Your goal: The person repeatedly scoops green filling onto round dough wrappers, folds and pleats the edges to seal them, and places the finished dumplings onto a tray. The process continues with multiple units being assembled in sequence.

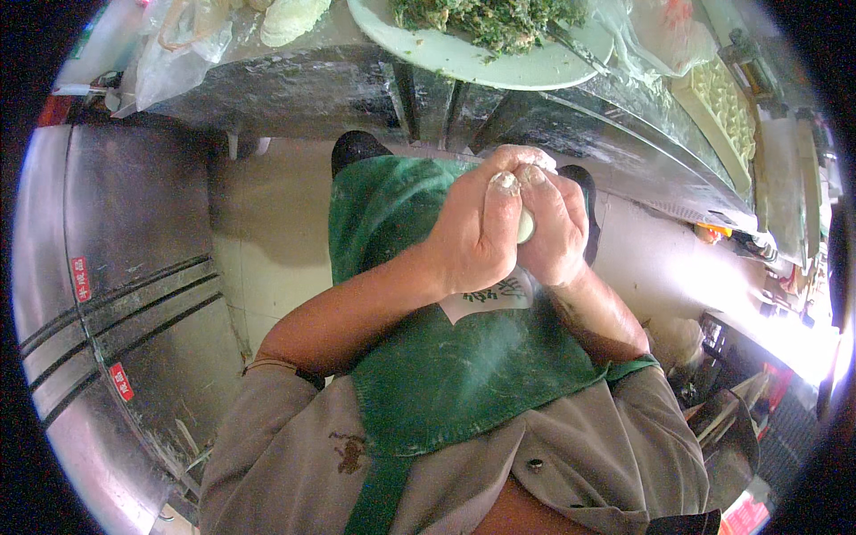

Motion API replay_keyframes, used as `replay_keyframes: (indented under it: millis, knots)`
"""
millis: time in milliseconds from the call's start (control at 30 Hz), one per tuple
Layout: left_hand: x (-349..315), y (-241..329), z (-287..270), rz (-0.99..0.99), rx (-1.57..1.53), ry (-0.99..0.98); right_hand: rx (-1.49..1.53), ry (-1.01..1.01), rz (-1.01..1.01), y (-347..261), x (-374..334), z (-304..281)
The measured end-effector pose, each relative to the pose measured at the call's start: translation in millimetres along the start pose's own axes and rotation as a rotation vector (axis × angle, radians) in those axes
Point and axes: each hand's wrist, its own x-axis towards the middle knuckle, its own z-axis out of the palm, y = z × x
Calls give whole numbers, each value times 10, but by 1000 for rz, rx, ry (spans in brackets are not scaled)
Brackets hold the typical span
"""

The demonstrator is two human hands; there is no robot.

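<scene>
My left hand (pixel 473 214) and my right hand (pixel 557 218) are pressed together in front of my green apron (pixel 481 383). Both thumbs lie side by side on top, and the fingers wrap round closed. Flour dusts the thumbs and knuckles. Between the palms shows the smooth, pale edge of a dumpling (pixel 525 226); the rest of it is hidden by my hands. Beyond them, on the worktop, a large white plate (pixel 379 34) bears a heap of chopped green filling (pixel 499 22). A utensil (pixel 578 46) leans in the filling toward the plate's right side.
The floury worktop edge (pixel 294 94) runs across in front of me. A clear plastic bag (pixel 183 62) and pale dough (pixel 294 18) lie at its left. At the right are another bag (pixel 669 36) and a pale moulded tray (pixel 718 120). Metal cabinets (pixel 138 187) stand at left.
</scene>
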Motion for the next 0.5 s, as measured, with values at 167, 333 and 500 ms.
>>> replay_keyframes:
  millis: [167,333,500]
  knots:
    - [28,0,-7,47,99,18,110,9,82,77,-38,-4]
    - [11,-43,-12,28,156,29,-120,19,-102,149,-32,-6]
    - [27,-125,-4,-30,93,31,-11,22,99,108,24,-37]
